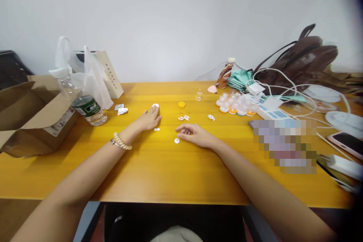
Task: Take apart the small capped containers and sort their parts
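Centrally, both my hands lie on the yellow worktop [159,166], a little apart from each other. My left hand [148,120] is stretched forward, palm down, fingers extended and close together; its fingertips touch a small white round cap [155,106] that sits on the worktop at the far end of the hand. A beaded bracelet [121,141] circles the left wrist. Just beside the near edge of this hand lie two tiny white discs [157,129]. My right hand [195,135] rests on its side with the fingers loosely curled inward, half open, holding nothing that I can make out. A single white disc [176,141] lies just beside its fingertips, not touching them. Beyond the right hand lie small white cut-out pieces [183,118], another one [211,117] to their right, and a yellow cap [181,104] farther back. At the left stand a clear water bottle [85,104] lying tilted, a cardboard box [31,117] and a white plastic bag [90,75]; two crumpled foil scraps [121,109] lie near the bottle. At the right are a cluster of small clear cups [235,105], a brown drink bottle [225,75], white cables [283,87] and a brown bag [303,58].
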Demonstrator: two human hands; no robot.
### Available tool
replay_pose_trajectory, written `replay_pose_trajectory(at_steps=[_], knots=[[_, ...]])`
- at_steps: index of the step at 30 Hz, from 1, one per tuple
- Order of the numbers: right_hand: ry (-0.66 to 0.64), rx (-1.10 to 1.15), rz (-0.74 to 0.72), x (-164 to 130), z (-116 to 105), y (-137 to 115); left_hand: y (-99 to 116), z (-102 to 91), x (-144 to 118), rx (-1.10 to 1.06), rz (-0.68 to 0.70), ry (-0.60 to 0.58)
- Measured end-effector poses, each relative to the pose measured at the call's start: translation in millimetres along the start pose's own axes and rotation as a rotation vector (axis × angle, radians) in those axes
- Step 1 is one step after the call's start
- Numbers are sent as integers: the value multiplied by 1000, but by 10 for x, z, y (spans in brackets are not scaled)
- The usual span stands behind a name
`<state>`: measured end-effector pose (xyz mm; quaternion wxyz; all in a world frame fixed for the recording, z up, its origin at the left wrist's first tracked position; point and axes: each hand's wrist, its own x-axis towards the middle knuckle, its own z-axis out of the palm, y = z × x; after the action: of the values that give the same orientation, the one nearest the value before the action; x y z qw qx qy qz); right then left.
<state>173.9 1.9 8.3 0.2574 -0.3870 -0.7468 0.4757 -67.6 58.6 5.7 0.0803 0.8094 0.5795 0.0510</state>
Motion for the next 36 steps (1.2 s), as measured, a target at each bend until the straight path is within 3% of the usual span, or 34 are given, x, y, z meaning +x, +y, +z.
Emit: replay_pose_trajectory(at_steps=[4, 7, 11, 14, 17, 23, 27, 32, 36], knots=[[-1, 1, 2, -14, -12, -5, 187, 13, 173, -28, 44, -3], [5, 11, 0, -23, -14, -11, 270, -33, 155, -44, 54, 35], [48, 55, -6, -5, -19, 7, 431, -166, -152, -69, 137, 132], [120, 108, -8, 34, -38, 44, 629, -207, -452, -130, 340, 101], [192, 160, -8, 67, -64, 73, 808, -108, -627, -283, 505, 91], [280, 205, -1, 65, -89, 61, 922, 126, -613, -354, 502, 145], [283, 212, 14, 59, -82, 52, 716, 32, -535, -369, 458, 188], [287, 215, 30, 66, -78, 54, 39, -161, -162, -408, 189, 337], [280, 221, 34, 67, -84, 59, -451, -172, 102, -494, 7, 363]])
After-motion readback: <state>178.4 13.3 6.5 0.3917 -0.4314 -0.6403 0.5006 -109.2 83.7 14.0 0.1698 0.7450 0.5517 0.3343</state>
